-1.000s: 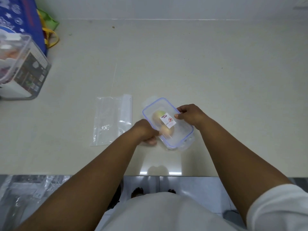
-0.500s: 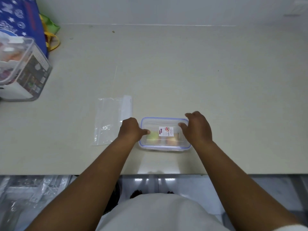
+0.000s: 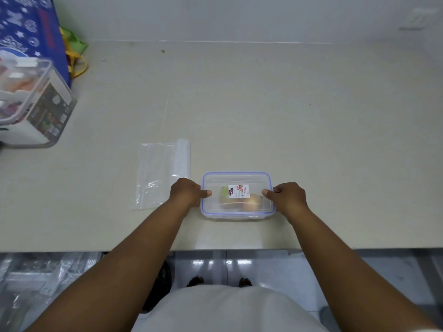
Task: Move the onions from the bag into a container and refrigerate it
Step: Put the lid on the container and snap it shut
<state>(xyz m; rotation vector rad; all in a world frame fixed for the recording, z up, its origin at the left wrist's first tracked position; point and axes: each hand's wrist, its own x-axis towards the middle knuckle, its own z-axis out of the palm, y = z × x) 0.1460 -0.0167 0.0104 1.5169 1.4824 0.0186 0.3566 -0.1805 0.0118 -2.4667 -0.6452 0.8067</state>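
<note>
Evidently, step in hand: sealing the lidded container, judging by both hands set at its short ends.
Container: a clear box with a blue-rimmed lid [image 3: 237, 195] sat flat on the pale counter [image 3: 263, 111], near the front edge and about centre.
Onions: 2 rounded shapes showed through the lid, a greenish one [image 3: 223, 193] to the left and a yellowish one [image 3: 253, 200] to the right, partly hidden by a white label [image 3: 238, 191].
Bag: the clear plastic bag [image 3: 161, 173] lay flat and apparently empty, just left of the container.
Left hand [image 3: 185, 191]: curled at the container's left end, thumb pressed on the lid's edge; the fingers below were hidden, so whether they held a side clip could not be told.
Right hand [image 3: 288, 196]: curled the same way at the right end, thumb on the lid, fingers tucked out of sight.
Far left: a larger clear tub [image 3: 36, 101] and a blue patterned bag [image 3: 31, 27], well apart from the work.
Progress: the transfer looked done; the refrigerating was not.
Next move: probably checking that all the clips were down, then lifting the box level with both hands and carrying it to a fridge, which was not in view.
</note>
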